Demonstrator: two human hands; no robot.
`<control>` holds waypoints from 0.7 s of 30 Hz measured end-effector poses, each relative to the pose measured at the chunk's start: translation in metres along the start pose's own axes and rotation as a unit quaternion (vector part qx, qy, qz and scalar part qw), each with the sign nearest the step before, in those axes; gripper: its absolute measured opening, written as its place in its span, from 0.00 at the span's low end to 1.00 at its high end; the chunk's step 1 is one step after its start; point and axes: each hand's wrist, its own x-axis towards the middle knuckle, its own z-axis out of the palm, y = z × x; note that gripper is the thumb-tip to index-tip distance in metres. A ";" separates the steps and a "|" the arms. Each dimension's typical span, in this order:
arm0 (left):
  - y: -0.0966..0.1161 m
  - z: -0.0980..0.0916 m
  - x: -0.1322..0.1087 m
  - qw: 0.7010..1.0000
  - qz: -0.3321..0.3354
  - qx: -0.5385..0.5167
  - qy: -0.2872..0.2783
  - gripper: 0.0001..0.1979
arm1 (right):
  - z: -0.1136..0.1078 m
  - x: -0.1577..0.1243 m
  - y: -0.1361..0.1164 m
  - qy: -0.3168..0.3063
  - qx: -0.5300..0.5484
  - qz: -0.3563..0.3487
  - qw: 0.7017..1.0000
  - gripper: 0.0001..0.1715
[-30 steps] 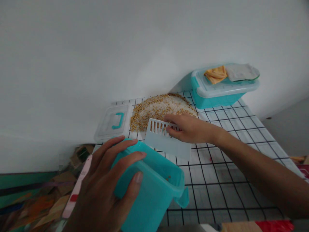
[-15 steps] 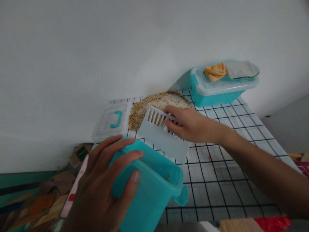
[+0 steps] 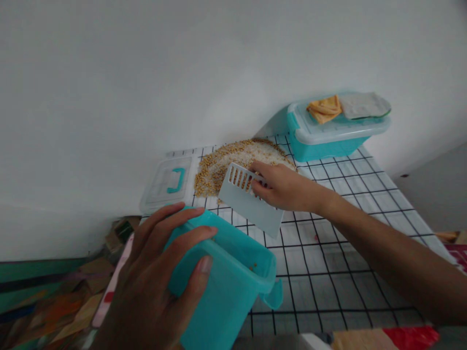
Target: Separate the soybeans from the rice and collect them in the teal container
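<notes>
My left hand (image 3: 164,262) is closed over the near left rim of a turquoise plastic bin (image 3: 222,296), which sits tilted with its mouth facing up and right. A few yellow kernels show inside it. My right hand (image 3: 279,184) grips the slotted upper edge of a flat pale plastic scraper (image 3: 251,206). Behind the scraper lies a spread pile of yellow kernels mixed with white grains (image 3: 233,158), resting on a white cloth with black grid lines (image 3: 310,253). The scraper's far edge meets the front of the pile.
A clear lid (image 3: 160,182) with a turquoise handle lies left of the pile. At the back right stands a closed turquoise box (image 3: 328,146) with a yellow cloth (image 3: 326,109) and a grey cloth (image 3: 365,105) on top. Cardboard clutter (image 3: 87,291) is below the left edge.
My right hand has drawn the scraper slightly up and back toward the pile, away from the bin's rim. My left hand and the bin have hardly moved.
</notes>
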 end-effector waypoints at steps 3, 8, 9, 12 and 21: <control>-0.001 0.000 0.000 1.000 -0.002 0.003 -0.001 0.15 | -0.004 0.000 0.001 0.010 0.004 -0.004 1.000 0.14; -0.001 0.000 0.000 1.000 0.000 0.002 0.000 0.15 | -0.011 -0.004 -0.003 -0.019 -0.003 -0.035 0.999 0.13; -0.001 0.000 0.000 1.000 0.000 0.002 0.000 0.15 | -0.011 -0.004 -0.004 -0.031 -0.003 -0.043 0.999 0.13; 0.000 0.000 0.000 1.000 0.001 0.003 -0.001 0.15 | -0.012 -0.005 -0.001 -0.046 -0.010 -0.041 0.998 0.13; 0.001 0.000 0.001 1.000 0.005 0.004 0.000 0.16 | -0.023 -0.003 0.011 -0.007 -0.025 -0.003 1.000 0.13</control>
